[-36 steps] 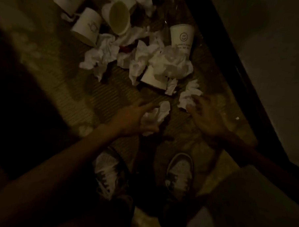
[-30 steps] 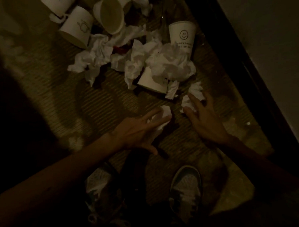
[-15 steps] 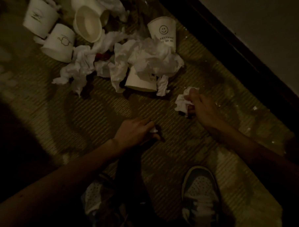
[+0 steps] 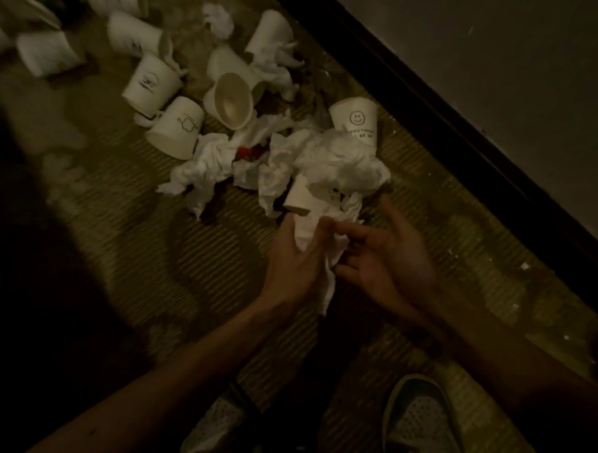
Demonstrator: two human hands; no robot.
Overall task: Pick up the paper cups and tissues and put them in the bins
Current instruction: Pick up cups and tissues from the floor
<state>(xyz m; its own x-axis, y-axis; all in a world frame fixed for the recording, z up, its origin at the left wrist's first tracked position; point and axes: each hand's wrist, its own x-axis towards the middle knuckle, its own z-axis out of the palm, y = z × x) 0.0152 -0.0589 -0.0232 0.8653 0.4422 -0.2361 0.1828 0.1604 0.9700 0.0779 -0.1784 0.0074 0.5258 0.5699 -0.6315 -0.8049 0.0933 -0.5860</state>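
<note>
Over mat (image 4: pixel 145 254), tissues (image 4: pixel 307 232) now between hands (image 4: pixel 296 264) (image 4: pixel 388 261)

White tissues (image 4: pixel 341 163), cream smiley-printed cup (image 4: pixel 355 121), ribbed olive mat (image 4: pixel 153 227).

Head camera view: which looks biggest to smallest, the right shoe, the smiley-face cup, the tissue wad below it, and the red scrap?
1. right shoe and tissue wad, about alike; the shoe is nearer and cut off, so unranked.
2. smiley-face cup.
3. red scrap, smallest.
</note>
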